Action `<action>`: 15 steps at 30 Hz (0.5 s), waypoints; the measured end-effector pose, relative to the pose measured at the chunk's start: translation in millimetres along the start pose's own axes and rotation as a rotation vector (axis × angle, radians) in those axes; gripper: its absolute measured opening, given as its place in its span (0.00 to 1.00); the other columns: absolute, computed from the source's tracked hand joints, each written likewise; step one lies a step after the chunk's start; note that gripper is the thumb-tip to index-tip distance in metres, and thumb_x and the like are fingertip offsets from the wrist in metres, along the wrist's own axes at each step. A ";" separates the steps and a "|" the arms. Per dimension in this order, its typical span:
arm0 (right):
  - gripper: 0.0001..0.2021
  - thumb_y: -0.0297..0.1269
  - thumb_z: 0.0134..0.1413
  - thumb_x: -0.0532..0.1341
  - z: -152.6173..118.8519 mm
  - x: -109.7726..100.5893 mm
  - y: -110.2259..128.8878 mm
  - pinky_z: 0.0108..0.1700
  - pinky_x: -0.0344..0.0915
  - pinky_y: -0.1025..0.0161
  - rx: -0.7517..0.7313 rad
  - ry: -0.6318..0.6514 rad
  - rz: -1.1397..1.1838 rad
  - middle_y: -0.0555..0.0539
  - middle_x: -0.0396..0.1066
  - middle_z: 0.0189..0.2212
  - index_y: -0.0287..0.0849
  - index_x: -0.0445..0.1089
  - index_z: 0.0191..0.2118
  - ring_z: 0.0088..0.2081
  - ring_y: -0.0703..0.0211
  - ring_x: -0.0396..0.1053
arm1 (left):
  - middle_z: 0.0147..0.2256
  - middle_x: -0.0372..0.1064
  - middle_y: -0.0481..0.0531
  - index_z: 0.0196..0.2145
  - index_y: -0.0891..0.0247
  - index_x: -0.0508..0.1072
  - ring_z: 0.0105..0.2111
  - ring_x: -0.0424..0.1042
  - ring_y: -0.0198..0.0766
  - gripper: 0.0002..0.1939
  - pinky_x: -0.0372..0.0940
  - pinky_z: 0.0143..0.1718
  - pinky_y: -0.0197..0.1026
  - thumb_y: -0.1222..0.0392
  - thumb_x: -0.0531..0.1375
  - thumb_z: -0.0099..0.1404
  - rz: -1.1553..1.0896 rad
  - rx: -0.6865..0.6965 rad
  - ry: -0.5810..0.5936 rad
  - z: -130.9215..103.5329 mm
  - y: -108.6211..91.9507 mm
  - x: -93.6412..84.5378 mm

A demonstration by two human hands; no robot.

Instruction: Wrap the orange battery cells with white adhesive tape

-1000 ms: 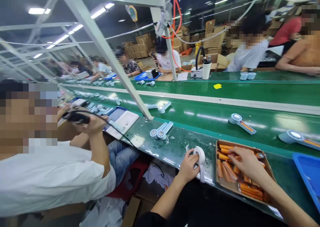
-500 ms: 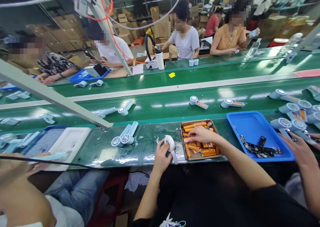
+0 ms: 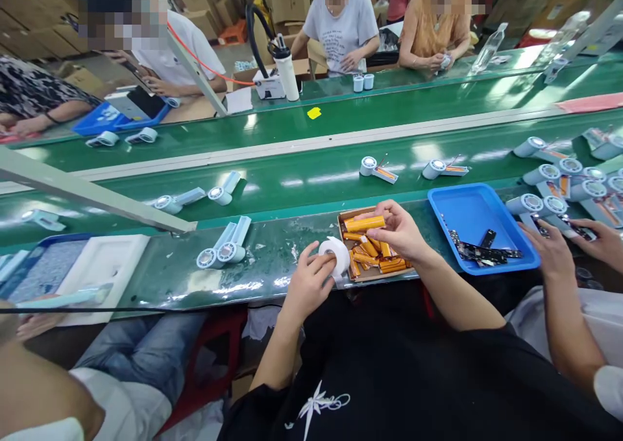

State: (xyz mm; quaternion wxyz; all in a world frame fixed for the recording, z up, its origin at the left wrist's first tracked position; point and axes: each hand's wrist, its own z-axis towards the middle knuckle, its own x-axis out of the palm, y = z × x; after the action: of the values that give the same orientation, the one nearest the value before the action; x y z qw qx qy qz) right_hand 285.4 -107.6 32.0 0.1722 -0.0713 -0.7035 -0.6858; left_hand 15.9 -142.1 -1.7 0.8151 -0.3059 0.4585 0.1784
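My left hand is closed around a roll of white tape, with its fingers at the roll's core. Just right of it, my right hand pinches an orange cylindrical battery between thumb and fingers, above a cardboard box. More orange batteries lie jumbled in that box. Left of the tape, two light-blue handheld fans rest side by side on the green bench.
A blue tray with black circuit boards stands right of the box. A neighbour's hands work beside it. Fans lie along the green conveyor. At left are a white tray and a slanted metal post.
My right hand has come up from the box with a battery in its fingers. My left hand has turned the tape roll and brought it against the box. The view has tilted down.
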 end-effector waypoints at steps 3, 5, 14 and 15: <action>0.20 0.42 0.53 0.76 -12.4 6.4 -2.8 0.55 0.77 0.50 -0.092 -0.048 -0.107 0.44 0.81 0.51 0.49 0.67 0.45 0.53 0.48 0.79 | 0.50 0.78 0.56 0.51 0.61 0.76 0.59 0.70 0.54 0.15 0.69 0.63 0.63 0.70 0.60 0.68 0.014 0.056 0.058 3.6 -8.7 -6.4; 0.16 0.41 0.56 0.74 -18.4 8.2 -5.9 0.59 0.75 0.47 -0.168 -0.066 -0.207 0.44 0.80 0.53 0.49 0.72 0.47 0.57 0.47 0.77 | 0.50 0.77 0.56 0.53 0.61 0.76 0.62 0.66 0.56 0.16 0.72 0.60 0.61 0.70 0.61 0.69 0.029 0.062 0.088 4.5 -13.6 -8.4; 0.12 0.38 0.60 0.70 -47.6 19.2 -40.3 0.66 0.69 0.42 -0.191 -0.078 -0.198 0.45 0.76 0.59 0.51 0.78 0.49 0.62 0.46 0.73 | 0.53 0.76 0.54 0.57 0.58 0.76 0.62 0.65 0.54 0.19 0.73 0.58 0.54 0.71 0.59 0.71 0.164 0.056 0.127 6.7 -16.8 -14.3; 0.12 0.40 0.60 0.70 -51.9 21.4 -45.3 0.67 0.68 0.42 -0.144 -0.072 -0.191 0.44 0.76 0.60 0.50 0.79 0.49 0.63 0.46 0.72 | 0.53 0.76 0.54 0.57 0.58 0.76 0.61 0.66 0.54 0.20 0.73 0.59 0.54 0.70 0.59 0.71 0.181 0.056 0.135 6.2 -15.9 -14.5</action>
State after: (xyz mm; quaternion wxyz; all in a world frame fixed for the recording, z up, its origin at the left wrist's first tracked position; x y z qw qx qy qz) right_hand 257.7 -164.1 -3.3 0.0754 -0.0408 -0.6616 -0.7449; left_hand 21.4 -150.1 18.5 0.7710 -0.2518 0.5430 0.2176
